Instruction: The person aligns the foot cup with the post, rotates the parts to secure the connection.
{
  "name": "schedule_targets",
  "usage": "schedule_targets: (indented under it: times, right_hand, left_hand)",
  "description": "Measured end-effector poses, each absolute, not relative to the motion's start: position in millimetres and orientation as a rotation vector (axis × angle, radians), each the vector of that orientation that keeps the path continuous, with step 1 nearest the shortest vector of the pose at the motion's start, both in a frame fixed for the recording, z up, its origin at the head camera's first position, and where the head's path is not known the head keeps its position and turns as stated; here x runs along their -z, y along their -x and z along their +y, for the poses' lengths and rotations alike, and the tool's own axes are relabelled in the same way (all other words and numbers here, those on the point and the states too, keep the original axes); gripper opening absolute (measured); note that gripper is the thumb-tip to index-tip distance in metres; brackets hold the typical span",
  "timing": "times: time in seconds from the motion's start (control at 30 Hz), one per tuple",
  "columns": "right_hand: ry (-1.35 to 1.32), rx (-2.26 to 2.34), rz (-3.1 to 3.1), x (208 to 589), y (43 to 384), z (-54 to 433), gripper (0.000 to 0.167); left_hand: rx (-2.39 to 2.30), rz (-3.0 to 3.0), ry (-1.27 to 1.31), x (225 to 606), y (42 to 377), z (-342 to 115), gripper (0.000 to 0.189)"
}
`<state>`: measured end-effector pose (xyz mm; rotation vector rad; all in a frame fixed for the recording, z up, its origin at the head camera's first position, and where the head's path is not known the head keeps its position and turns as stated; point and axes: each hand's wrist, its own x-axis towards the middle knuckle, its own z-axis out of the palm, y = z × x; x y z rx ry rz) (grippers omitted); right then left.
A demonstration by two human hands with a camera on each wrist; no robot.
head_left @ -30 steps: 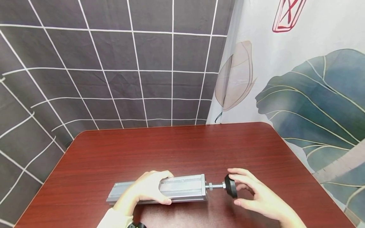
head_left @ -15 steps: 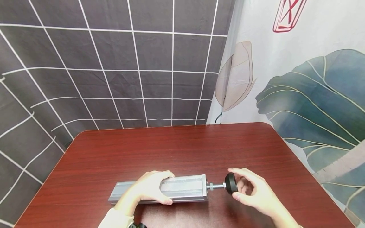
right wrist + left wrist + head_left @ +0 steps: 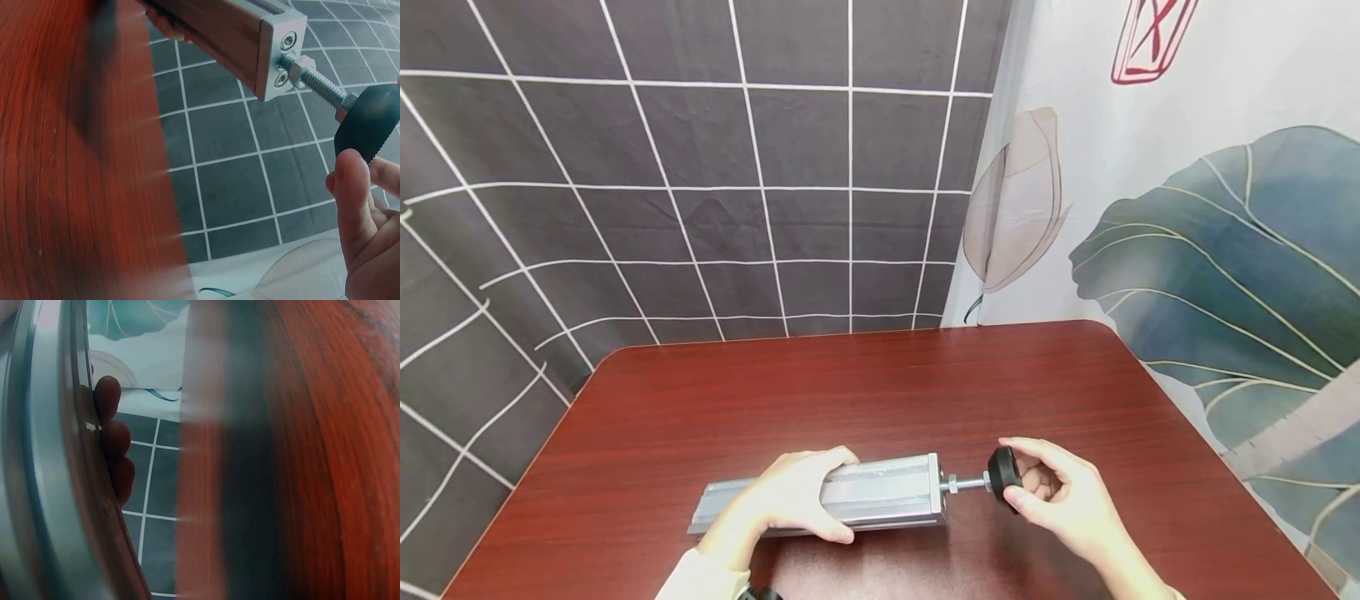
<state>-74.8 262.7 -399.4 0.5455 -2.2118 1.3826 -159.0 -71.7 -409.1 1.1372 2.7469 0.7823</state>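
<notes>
A silver aluminium profile (image 3: 887,490) lies crosswise above the near part of the table, and my left hand (image 3: 797,496) grips it around the middle. In the left wrist view, fingertips (image 3: 115,439) curl past its far side. From its right end plate (image 3: 281,56), fixed with screws, a threaded rod (image 3: 322,86) with nuts sticks out. The rod ends in a black levelling foot (image 3: 1004,473). My right hand (image 3: 1063,496) pinches this foot at its rim between thumb and fingers. Part of the profile is hidden under my left hand.
The reddish-brown wooden table (image 3: 820,392) extends behind and to both sides of the profile. A dark grey curtain with white grid lines (image 3: 700,183) hangs behind it. At the right hangs a white curtain (image 3: 1097,167) with leaf prints.
My right thumb and fingers have closed in on the black foot and now pinch it; the foot has turned. My left hand keeps its grip on the profile.
</notes>
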Motion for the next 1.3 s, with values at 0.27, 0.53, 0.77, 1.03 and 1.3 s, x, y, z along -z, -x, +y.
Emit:
schedule_targets:
  times: [0.27,0.53,0.77,1.03,1.3]
  right_hand:
    - [-0.56,-1.404,-2.182,398,76,261,0.055]
    - [-0.556,-1.324,-2.228,395,75,261,0.055]
    - [-0.759,-1.383,-2.294,388,74,271,0.06]
    - [-1.031,-1.188,-2.366,387,73,286,0.082]
    - [-1.084,-1.191,-2.295,393,77,285,0.069]
  left_hand:
    - [-0.744,2.774,-1.181,408,158,-71,0.063]
    - [-0.732,2.799,-1.216,409,159,-73,0.064]
    - [-0.757,2.796,-1.236,407,160,-77,0.065]
    - [-0.735,2.772,-1.23,405,161,-76,0.065]
    - [-0.739,2.751,-1.222,405,161,-76,0.066]
